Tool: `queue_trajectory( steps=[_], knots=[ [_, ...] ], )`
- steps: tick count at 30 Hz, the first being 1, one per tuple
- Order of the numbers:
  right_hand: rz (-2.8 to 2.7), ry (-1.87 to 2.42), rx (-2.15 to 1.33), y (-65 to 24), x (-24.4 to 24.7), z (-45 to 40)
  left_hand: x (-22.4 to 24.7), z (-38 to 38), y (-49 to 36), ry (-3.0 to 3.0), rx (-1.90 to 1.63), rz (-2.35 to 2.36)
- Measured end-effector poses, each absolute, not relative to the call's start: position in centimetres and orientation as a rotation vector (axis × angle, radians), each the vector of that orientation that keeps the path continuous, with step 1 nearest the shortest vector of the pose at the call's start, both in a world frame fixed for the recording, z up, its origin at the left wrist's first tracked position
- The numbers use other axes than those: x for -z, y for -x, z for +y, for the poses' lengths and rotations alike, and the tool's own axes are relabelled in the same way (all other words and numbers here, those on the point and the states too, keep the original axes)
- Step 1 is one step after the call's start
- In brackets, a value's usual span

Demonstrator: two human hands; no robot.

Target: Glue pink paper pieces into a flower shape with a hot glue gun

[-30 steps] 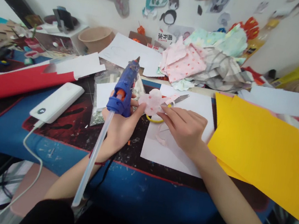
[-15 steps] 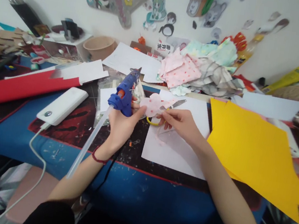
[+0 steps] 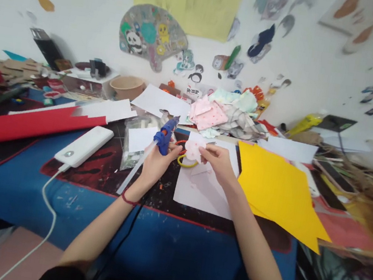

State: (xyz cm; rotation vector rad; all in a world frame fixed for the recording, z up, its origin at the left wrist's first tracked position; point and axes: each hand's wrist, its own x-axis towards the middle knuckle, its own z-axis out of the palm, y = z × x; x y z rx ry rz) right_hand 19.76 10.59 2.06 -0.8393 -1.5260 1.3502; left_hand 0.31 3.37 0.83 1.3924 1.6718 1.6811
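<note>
A blue glue gun [image 3: 162,140] with a long clear glue stick rests in my left hand [image 3: 158,163], whose fingers wrap round its handle. My right hand [image 3: 217,162] pinches the right edge of a pink dotted fabric piece [image 3: 193,151] with a scalloped outline. The tip of my left thumb is close to the left side of this piece; whether it touches cannot be made out. Behind and below the fabric lie scissors with a yellow handle loop [image 3: 186,162], partly hidden, on a white paper sheet [image 3: 199,193].
Yellow sheets [image 3: 279,186] lie on the right. A white power bank [image 3: 83,145] with a cable and a long red piece [image 3: 34,129] are on the left. Folded fabrics [image 3: 211,113], papers and a round tan bowl [image 3: 127,88] stand along the wall.
The view has tilted up and shows more wall. My left thumb, earlier on the fabric piece, has moved off to its left edge; my right hand still holds the piece.
</note>
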Motion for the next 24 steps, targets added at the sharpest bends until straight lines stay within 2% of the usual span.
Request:
queue_trajectory(
  steps=[11,18,24],
  knots=[
    [-1.096,0.837,-1.087,-25.1,-2.5,12.8,-0.7,3.7,0.1,-1.409,-1.656,1.657],
    [-1.028,1.163,-0.786,-31.4,-1.7,12.0,-1.1,3.3,-0.1,-1.412,-1.621,1.679],
    [-1.122,1.360,-0.391,-34.0,-4.0,7.6,-1.5,3.0,-0.5,-1.461,-1.582,1.739]
  ],
)
